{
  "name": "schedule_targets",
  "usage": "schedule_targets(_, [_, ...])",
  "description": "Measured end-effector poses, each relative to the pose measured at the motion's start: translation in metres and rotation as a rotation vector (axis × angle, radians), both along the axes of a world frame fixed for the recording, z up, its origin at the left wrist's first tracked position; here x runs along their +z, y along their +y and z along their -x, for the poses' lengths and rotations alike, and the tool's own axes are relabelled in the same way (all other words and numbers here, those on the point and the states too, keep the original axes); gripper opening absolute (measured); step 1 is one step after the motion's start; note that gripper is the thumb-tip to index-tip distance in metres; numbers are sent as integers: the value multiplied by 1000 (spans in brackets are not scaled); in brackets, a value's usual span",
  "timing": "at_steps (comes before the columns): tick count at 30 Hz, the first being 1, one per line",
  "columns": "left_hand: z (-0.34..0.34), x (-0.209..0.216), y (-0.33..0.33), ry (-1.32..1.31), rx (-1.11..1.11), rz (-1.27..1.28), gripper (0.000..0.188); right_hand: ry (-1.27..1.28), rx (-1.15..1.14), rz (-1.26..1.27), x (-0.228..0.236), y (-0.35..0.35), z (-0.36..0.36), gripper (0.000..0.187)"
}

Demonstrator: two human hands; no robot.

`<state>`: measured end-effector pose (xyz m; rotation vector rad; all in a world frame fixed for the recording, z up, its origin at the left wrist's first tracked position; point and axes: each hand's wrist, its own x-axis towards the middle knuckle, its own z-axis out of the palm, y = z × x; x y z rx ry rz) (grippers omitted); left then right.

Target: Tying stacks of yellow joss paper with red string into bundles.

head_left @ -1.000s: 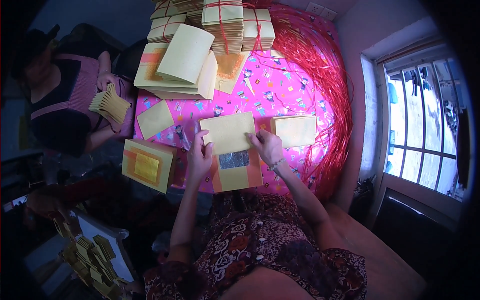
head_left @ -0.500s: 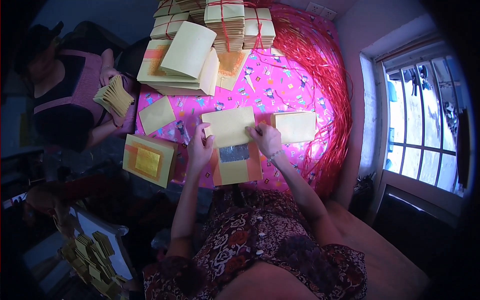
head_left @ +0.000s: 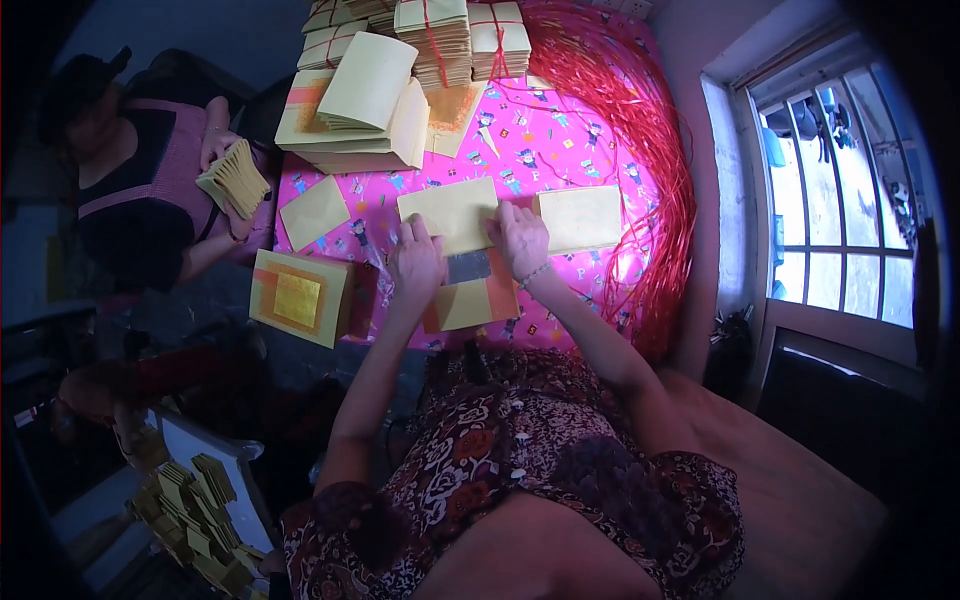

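A pale yellow sheet of paper [head_left: 447, 210] lies crosswise in front of me on the table. My left hand [head_left: 416, 254] is closed at its lower left edge, fingers curled onto the paper. At the lower right edge my right hand [head_left: 522, 243], with a bracelet at the wrist, grips the sheet with bent fingers. Under the sheet and nearer to me is a yellow paper with orange sides and a silver patch [head_left: 470, 306], partly covered. A folded stack of yellow paper [head_left: 580, 218] sits just right of my right hand.
Red strips [head_left: 660, 190] spread along the right of the pink patterned tablecloth [head_left: 515, 135]. Tied paper bundles [head_left: 440, 50] and a larger paper stack [head_left: 350, 140] stand at the back. A gold-patched stack [head_left: 298, 296] is at left. A co-worker [head_left: 150, 170] holds fanned papers.
Both hands have come closer together along the sheet's near edge, and the left fingers now bend over onto it. The whole view has shifted slightly. The co-worker's papers have turned a little.
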<state>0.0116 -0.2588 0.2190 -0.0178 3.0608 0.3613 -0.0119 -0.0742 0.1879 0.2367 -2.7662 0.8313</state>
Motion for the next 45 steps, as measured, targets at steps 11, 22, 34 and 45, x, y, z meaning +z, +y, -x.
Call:
schedule_targets(11, [-5,-7,14,-54,41,67,71,-41,333,-84,10,-18,-15,22])
schedule_targets(22, [-9,-9,7,51,-1,-25,83,-61,291,121,5,-12,-16,23])
schedule_targets(34, [-9,-2,-1,115,19,-224,80,-84,338,23,7,-13,-11,29])
schedule_targets(45, [-17,20,-10,380,195,-331,53,232,701,-403,11,-4,6,13])
